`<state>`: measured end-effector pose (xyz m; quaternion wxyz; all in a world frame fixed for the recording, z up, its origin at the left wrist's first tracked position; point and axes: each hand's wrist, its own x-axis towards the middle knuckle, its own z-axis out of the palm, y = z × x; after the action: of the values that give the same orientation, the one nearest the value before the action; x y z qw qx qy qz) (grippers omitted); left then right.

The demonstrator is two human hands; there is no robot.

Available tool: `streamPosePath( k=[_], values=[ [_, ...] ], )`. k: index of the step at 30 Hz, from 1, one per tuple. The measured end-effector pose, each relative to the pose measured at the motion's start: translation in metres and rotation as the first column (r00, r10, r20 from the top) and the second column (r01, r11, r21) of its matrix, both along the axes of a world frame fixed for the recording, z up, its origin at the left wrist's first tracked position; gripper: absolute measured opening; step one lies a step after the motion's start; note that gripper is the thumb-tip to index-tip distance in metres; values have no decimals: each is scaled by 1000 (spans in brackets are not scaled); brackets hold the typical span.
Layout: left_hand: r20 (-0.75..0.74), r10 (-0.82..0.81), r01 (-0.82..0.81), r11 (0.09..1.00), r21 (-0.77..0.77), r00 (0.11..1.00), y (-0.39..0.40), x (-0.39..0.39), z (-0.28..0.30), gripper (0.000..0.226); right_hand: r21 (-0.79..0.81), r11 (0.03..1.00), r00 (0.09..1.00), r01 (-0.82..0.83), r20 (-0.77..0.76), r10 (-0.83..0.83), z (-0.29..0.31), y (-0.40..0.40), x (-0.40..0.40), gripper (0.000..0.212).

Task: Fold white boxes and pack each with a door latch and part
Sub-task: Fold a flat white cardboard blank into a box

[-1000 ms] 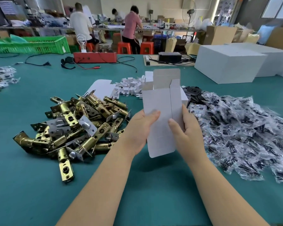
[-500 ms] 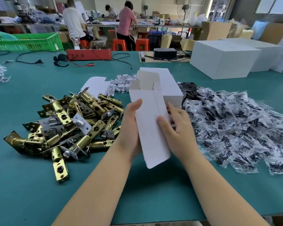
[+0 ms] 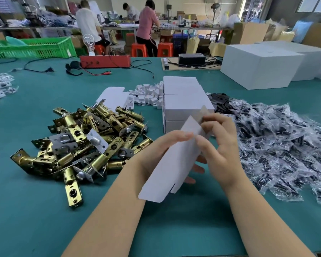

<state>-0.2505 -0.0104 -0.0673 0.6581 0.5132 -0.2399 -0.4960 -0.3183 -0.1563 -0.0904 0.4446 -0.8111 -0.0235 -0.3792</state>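
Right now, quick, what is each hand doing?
Left hand: holding the white box, thumb on top, fingers underneath.
Right hand: pinching the box's top flap.

Bright, even light – window glare top right; wide-angle bending at edges, bkgd soft.

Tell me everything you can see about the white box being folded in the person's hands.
The white box is a plain, unprinted piece of thin cardboard, only partly formed. It is held tilted above the green table, with a rounded tuck flap hanging at its near lower end and a small greyish flap raised at its far upper end. The left hand grips its left side with fingers curled over the top edge; the right hand holds its right side, fingertips at the upper flap. Nothing shows inside it.
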Motion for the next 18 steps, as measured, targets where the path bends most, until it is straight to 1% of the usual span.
streamPosePath(
  k=[2, 4, 6, 7, 8, 9, 10, 12, 13, 14, 15, 16, 18],
  values=[
    [45, -23, 23, 1000, -2, 999, -1, -2, -2, 38, 35, 999, 999, 33, -28, -32, -1, 1, 1, 36],
    [34, -42, 42, 999, -4, 999, -2, -6, -2, 32, 37, 994, 995, 103, -7, -102, 0, 4, 2, 41],
    [25, 11, -12, 1000, 22, 1000, -3, -6, -1, 26, 39, 973, 972, 228, 58, -230, 1, 3, 2, 41],
    [42, 58, -60, 997, 43, 997, -4, -5, 0, 28, 52, 961, 958, 270, 84, -274, 1, 2, 2, 40],
    [62, 110, -113, 992, 51, 992, -5, -3, -1, 33, 79, 957, 954, 279, 95, -286, 2, 0, 3, 36],
    [78, 164, -168, 985, 38, 983, -5, -1, -1, 37, 124, 960, 961, 251, 90, -263, 2, 0, 4, 31],
    [83, 223, -224, 974, 13, 971, -5, 1, -1, 38, 192, 963, 976, 191, 65, -207, 2, -1, 4, 30],
    [97, 334, -330, 942, -53, 938, -5, 4, -1, 31, 359, 932, 999, 46, -42, -33, 2, -2, 7, 39],
    [104, 393, -385, 919, -84, 914, -5, 6, -1, 26, 406, 914, 992, 10, -119, 42, 1, -1, 9, 43],
    [115, 447, -437, 894, -105, 887, -6, 7, -1, 23, 401, 916, 978, 11, -197, 74, 0, 0, 10, 49],
    [140, 489, -478, 872, -109, 861, -7, 8, -1, 23, 352, 935, 965, 36, -254, 58, -3, 1, 10, 57],
    [170, 513, -503, 858, -102, 841, -8, 9, -1, 23, 297, 953, 960, 65, -278, 21, -4, 2, 10, 61],
    [210, 518, -511, 855, -88, 829, -9, 8, -1, 23, 243, 963, 963, 114, -266, -47, -6, 4, 9, 55]
  ],
)
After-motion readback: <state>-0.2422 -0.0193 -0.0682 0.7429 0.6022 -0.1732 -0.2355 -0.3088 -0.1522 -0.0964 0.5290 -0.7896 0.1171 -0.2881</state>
